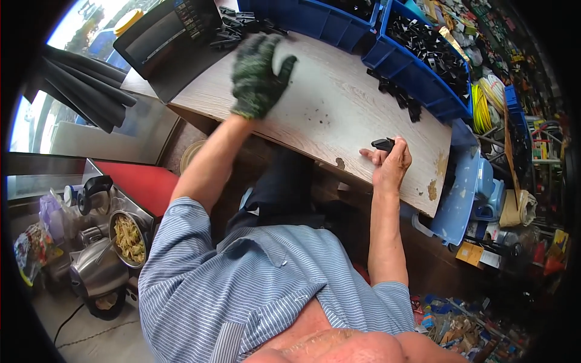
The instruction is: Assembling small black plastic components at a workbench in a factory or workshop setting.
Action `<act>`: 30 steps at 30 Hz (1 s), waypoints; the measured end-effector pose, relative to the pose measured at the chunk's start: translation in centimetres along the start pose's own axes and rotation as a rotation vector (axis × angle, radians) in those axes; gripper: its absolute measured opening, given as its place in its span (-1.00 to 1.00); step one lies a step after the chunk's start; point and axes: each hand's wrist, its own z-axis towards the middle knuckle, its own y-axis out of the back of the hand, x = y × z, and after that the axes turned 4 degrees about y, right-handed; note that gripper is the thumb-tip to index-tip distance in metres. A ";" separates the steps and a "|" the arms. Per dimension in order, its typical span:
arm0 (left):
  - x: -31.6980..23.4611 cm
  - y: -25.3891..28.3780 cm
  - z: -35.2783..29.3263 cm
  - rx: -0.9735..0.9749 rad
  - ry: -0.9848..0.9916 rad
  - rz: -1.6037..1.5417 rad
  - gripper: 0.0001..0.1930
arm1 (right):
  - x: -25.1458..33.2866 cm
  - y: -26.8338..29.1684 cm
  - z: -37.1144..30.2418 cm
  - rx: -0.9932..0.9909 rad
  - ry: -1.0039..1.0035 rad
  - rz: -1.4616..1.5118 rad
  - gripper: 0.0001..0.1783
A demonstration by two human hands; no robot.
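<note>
My left hand (259, 78), in a dark green knit glove, hovers over the far left of the pale wooden table (345, 109). Its thumb stands apart from the outstretched fingers, and nothing shows in it. Just beyond its fingertips lies a pile of small black clip-like parts (229, 37). Bare and closed, my right hand (392, 166) is over the table's near right side. Between its thumb and fingers it grips a small black plastic part (382, 144), whose exact kind I cannot make out.
Blue bins (399, 71) line the table's far side, one heaped with black parts (423, 45). More black parts (396, 94) lie before it. At the left stand a laptop (154, 45), a metal kettle (100, 266) and a bowl of food (128, 239). A light blue tub (457, 187) adjoins the right edge.
</note>
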 end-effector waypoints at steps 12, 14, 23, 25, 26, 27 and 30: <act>10.8 -0.4 4.0 0.439 0.055 0.465 -0.55 | -0.2 -0.7 0.4 0.010 0.012 0.014 -0.72; 9.7 -1.0 2.9 0.339 0.016 0.412 -0.64 | -0.3 -0.7 0.4 0.015 0.010 0.017 -0.73; 0.5 -2.3 -0.9 0.503 -0.222 0.062 -0.56 | -0.2 -0.2 0.6 -0.016 -0.015 0.053 -0.74; -0.5 -2.2 -1.0 0.554 -0.216 0.024 -0.55 | 0.2 -0.7 0.4 -0.016 -0.061 0.083 -0.73; -0.4 -2.4 -1.5 0.494 -0.228 -0.033 -0.54 | 0.4 -0.6 0.5 -0.021 -0.058 0.079 -0.73; -0.7 -2.3 -1.5 0.436 -0.243 -0.094 -0.53 | 0.6 -0.4 0.5 -0.038 -0.087 0.107 -0.73; -0.5 -0.7 -1.1 0.496 -0.134 -0.224 -0.51 | 0.8 1.5 1.3 -0.050 -0.109 0.121 -0.73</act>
